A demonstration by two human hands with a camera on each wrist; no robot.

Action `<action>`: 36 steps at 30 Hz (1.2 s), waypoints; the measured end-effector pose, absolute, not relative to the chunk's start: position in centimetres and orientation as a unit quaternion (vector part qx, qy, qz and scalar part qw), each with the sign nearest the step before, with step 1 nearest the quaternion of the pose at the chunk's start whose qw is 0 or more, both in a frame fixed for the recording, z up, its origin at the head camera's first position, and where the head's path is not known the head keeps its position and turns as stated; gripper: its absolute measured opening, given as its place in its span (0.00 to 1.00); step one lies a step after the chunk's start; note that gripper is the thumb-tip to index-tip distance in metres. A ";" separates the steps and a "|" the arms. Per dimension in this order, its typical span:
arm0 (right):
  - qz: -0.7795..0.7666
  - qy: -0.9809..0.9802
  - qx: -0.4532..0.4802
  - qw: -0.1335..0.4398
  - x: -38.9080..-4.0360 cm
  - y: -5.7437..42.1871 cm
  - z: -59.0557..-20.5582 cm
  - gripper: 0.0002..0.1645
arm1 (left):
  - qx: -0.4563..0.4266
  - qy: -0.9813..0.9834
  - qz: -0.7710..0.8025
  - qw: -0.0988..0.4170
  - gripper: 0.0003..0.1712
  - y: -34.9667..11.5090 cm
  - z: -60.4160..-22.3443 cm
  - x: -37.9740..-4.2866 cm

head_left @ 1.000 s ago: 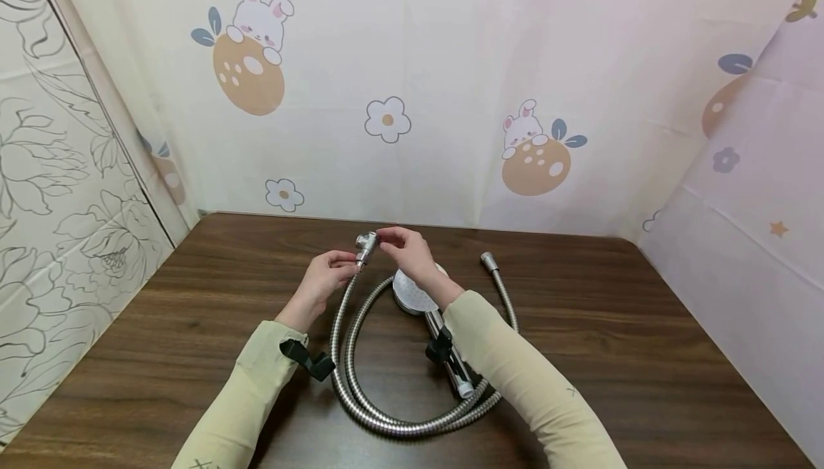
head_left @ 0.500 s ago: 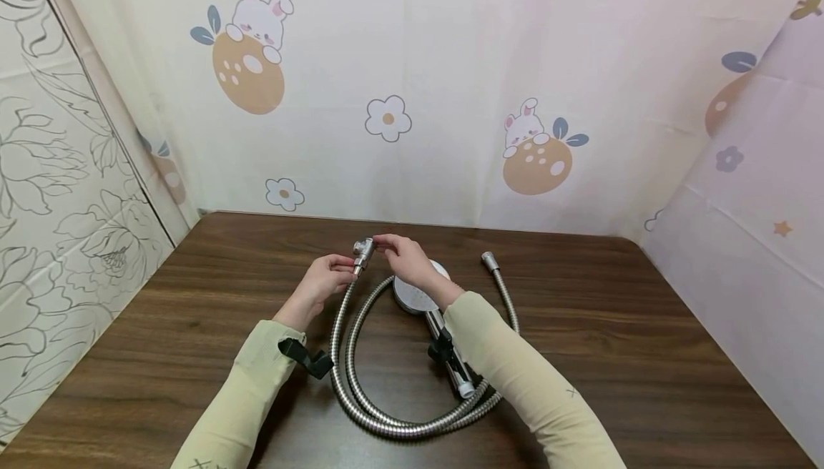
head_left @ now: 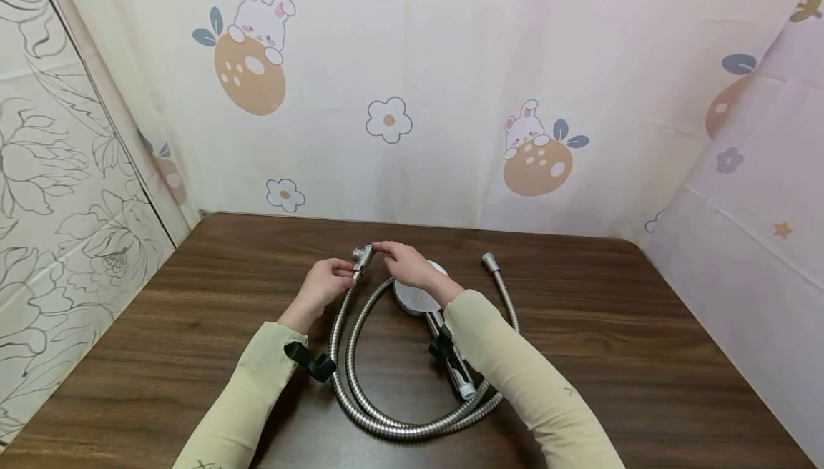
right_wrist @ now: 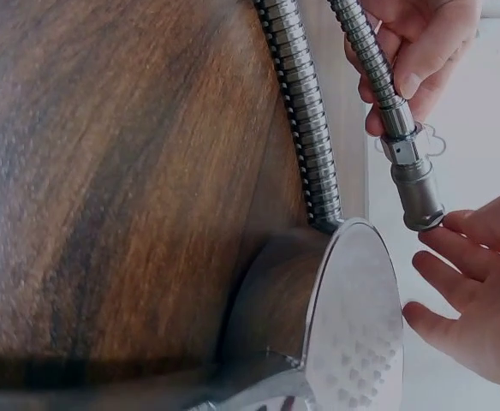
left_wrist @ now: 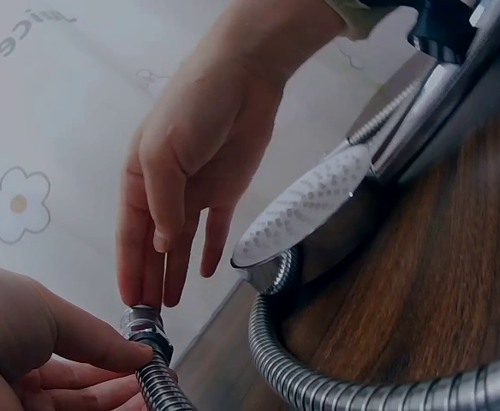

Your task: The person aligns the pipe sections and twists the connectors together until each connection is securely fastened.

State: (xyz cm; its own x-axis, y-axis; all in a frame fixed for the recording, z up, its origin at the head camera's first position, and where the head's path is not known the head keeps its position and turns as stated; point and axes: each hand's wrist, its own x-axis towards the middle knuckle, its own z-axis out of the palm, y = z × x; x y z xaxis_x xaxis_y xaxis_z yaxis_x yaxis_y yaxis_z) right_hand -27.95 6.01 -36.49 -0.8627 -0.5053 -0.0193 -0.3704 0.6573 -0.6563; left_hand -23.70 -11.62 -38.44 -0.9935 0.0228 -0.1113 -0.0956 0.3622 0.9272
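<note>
My left hand (head_left: 320,287) pinches the end of a metal shower hose (head_left: 337,340), just below a chrome fitting (head_left: 363,256) with a short side stub. In the right wrist view, its thumb and fingers close round the hose collar (right_wrist: 395,118). My right hand (head_left: 410,266) touches the fitting's far end with the fingertips, its fingers mostly straight in the left wrist view. Beneath my right forearm lies a chrome shower head (head_left: 412,296) with a white nozzle face (left_wrist: 306,205). Its handle (head_left: 458,365) is partly hidden by the sleeve and a black strap.
The hose loops on the dark wooden table (head_left: 644,354), and its other end, a chrome connector (head_left: 490,262), lies to the right. A printed curtain (head_left: 450,169) hangs behind the table's back edge. Black straps (head_left: 310,362) hang from both wrists.
Both hands and the fitting have come down slightly towards me. My right hand's fingers have gone from curled at the fitting to straighter, touching its end. The shower head has not moved.
</note>
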 end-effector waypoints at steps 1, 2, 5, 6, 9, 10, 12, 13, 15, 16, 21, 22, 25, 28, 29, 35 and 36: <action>-0.334 0.906 -0.240 0.103 -27.9 6.0 -36.5 0.24 | -0.021 0.830 0.556 0.049 0.17 -11.6 -38.5 -23.7; -0.332 0.907 -0.239 0.105 -27.9 6.0 -36.5 0.24 | -0.020 0.836 0.547 0.046 0.17 -11.6 -38.5 -23.7; -0.328 0.908 -0.236 0.107 -27.9 5.9 -36.4 0.24 | -0.020 0.849 0.526 0.041 0.17 -11.5 -38.4 -23.6; -0.328 0.908 -0.236 0.110 -27.9 5.8 -36.4 0.24 | -0.020 0.852 0.522 0.041 0.17 -11.5 -38.3 -23.6; -0.326 0.909 -0.232 0.119 -27.8 5.7 -36.5 0.24 | -0.025 0.858 0.511 0.047 0.16 -11.5 -38.4 -23.6; -0.324 0.909 -0.230 0.122 -27.8 5.6 -36.5 0.24 | -0.026 0.860 0.507 0.049 0.16 -11.6 -38.4 -23.6; -0.324 0.910 -0.226 0.129 -27.8 5.5 -36.6 0.24 | -0.028 0.864 0.500 0.053 0.16 -11.6 -38.4 -23.6; -0.322 0.910 -0.225 0.132 -27.8 5.5 -36.7 0.24 | -0.028 0.865 0.498 0.055 0.16 -11.6 -38.5 -23.6; -0.320 0.911 -0.223 0.137 -27.8 5.4 -36.8 0.24 | -0.027 0.867 0.495 0.058 0.16 -11.6 -38.5 -23.6; -0.317 0.911 -0.224 0.137 -27.8 5.4 -36.8 0.24 | -0.025 0.868 0.493 0.059 0.16 -11.7 -38.5 -23.6; -0.294 0.916 -0.236 0.134 -27.9 5.3 -36.9 0.25 | -0.019 0.869 0.490 0.062 0.16 -11.7 -38.6 -23.6; -0.290 0.917 -0.241 0.132 -27.9 5.3 -36.9 0.25 | -0.019 0.869 0.491 0.062 0.15 -11.8 -38.6 -23.6; -0.278 0.917 -0.256 0.129 -28.0 5.2 -36.9 0.25 | -0.017 0.868 0.492 0.062 0.15 -11.8 -38.7 -23.6; -0.268 0.917 -0.262 0.134 -28.1 5.1 -36.9 0.26 | -0.017 0.871 0.487 0.066 0.15 -11.9 -38.7 -23.7; -0.264 0.918 -0.263 0.135 -28.1 5.0 -37.0 0.26 | -0.015 0.873 0.483 0.066 0.15 -11.9 -38.8 -23.7; -0.227 0.927 -0.269 0.128 -28.3 4.7 -37.4 0.25 | -0.009 0.883 0.465 0.061 0.15 -11.9 -39.3 -23.8; -0.219 0.929 -0.271 0.125 -28.3 4.7 -37.5 0.25 | -0.008 0.884 0.464 0.060 0.15 -11.8 -39.3 -23.8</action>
State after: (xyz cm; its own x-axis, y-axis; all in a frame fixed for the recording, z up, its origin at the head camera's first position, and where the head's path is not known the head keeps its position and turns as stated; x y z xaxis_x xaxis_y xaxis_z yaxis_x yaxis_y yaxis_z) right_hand -28.28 4.68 -37.48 -0.8220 -0.5581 -0.1137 -0.4482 0.7570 -0.4754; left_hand -23.82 -11.84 -39.28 -0.9926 0.0427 -0.1139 -0.0695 0.5696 0.8190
